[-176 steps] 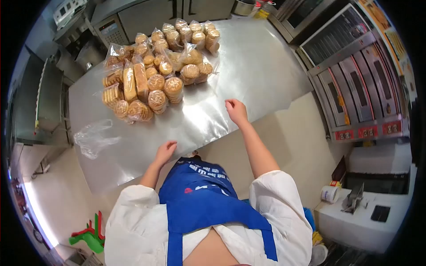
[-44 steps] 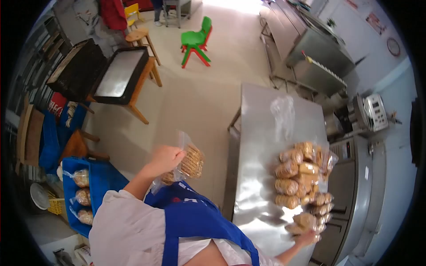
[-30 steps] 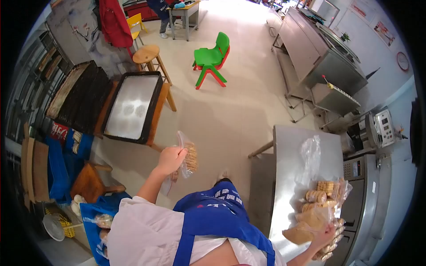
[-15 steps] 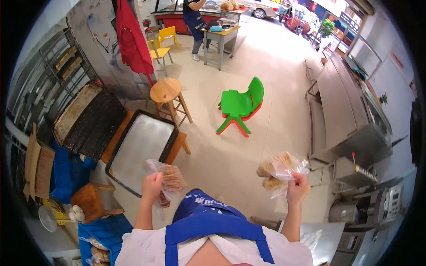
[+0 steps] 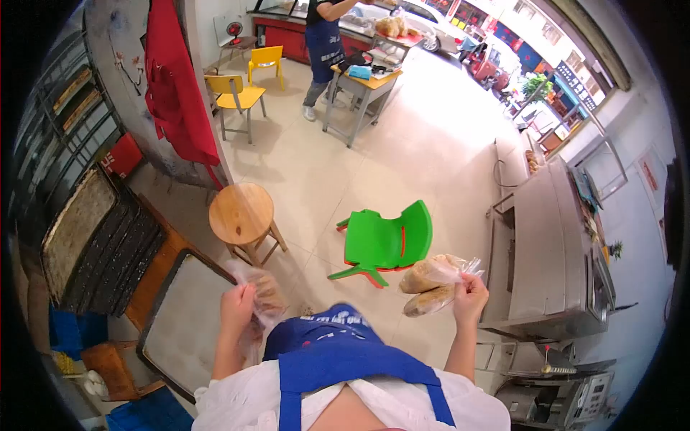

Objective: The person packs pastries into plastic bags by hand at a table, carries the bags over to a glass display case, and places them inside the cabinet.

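My left hand is closed on the gathered neck of a clear plastic bag of bread, which looks sliced. Below it hangs more clear plastic, blurred, beside my blue apron. On the other side, my right hand pinches the twisted tops of clear bags of bread. Two brown loaves or portions show there, one above the other. Both hands are held out in front of my body at waist height, well apart, with the bags hanging over the floor.
Ahead stand a stacked green chair and a round wooden stool. Baking trays lie at left, near blue crates. A steel counter runs along the right. A person stands by a small desk.
The view has shifted forward: the green chair, stool and desk appear nearer and lower. Both hands still hold their bags; the right-hand bags have swung slightly. The distant person's arm has moved.
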### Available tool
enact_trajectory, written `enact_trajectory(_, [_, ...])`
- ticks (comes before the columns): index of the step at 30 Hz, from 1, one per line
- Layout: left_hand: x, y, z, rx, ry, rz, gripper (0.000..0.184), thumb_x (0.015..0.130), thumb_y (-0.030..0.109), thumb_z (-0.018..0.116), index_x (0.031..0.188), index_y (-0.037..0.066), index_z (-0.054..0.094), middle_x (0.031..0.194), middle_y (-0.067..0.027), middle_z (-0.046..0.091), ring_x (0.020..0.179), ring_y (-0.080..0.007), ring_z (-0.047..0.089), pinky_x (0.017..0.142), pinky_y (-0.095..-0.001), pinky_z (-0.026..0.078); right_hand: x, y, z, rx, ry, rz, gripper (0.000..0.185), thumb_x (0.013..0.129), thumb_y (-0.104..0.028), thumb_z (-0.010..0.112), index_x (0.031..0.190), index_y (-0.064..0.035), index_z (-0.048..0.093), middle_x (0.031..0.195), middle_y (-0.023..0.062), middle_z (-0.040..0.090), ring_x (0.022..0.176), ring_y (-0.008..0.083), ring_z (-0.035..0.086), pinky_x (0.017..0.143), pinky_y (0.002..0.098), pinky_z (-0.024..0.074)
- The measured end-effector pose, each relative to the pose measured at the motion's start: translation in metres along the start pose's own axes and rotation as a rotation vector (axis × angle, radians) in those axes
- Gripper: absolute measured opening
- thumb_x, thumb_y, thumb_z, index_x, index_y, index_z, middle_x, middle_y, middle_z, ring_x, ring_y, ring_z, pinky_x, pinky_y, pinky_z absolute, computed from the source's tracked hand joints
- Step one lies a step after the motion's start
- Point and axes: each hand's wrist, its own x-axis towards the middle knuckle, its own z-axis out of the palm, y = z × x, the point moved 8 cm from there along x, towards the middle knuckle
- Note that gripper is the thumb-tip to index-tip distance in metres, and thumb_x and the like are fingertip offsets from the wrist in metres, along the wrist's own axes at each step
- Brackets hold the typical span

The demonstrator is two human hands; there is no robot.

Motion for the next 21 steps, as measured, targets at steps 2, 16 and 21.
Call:
enact_trajectory(2, [0.052, 0.042, -0.001, -0.050, 0.013, 0.127, 0.035, 0.089, 0.024, 0.056, 0.066, -0.003, 0.058, 0.055, -0.0134, 0.054, 0.050, -0.0195, 0.051, 0.051, -0.0353, 0.040, 0.034, -0.019, 0.033, -0.015, -0.058, 0.063, 0.008, 0.081, 0.002, 0.059, 0.086, 0.0012, 0.064, 0.063, -0.0057, 0.047, 0.059, 0.0028, 0.042, 0.052, 0.0201, 0.0350])
enact_trajectory(16, [0.414, 0.077, 0.043, -0.309, 0.237, 0.083, 0.033, 0.089, 0.019, 0.057, 0.062, -0.001, 0.056, 0.053, -0.0052, 0.050, 0.050, -0.0129, 0.047, 0.049, -0.0302, 0.037, 0.327, -0.058, 0.379, 0.170, -0.249, -0.045, 0.007, 0.078, -0.001, 0.064, 0.085, -0.0018, 0.068, 0.061, -0.0038, 0.055, 0.055, 0.0032, 0.047, 0.051, 0.0202, 0.0388])
enact_trajectory(21, [0.515, 0.086, 0.016, -0.153, 0.375, 0.006, 0.033, 0.088, 0.019, 0.058, 0.065, -0.004, 0.056, 0.053, -0.0137, 0.053, 0.049, -0.0193, 0.051, 0.050, -0.0353, 0.039, 0.435, -0.131, 0.537, 0.220, -0.508, -0.126, 0.008, 0.078, -0.002, 0.065, 0.085, -0.0012, 0.068, 0.061, -0.0025, 0.056, 0.055, 0.0035, 0.048, 0.051, 0.0207, 0.0399])
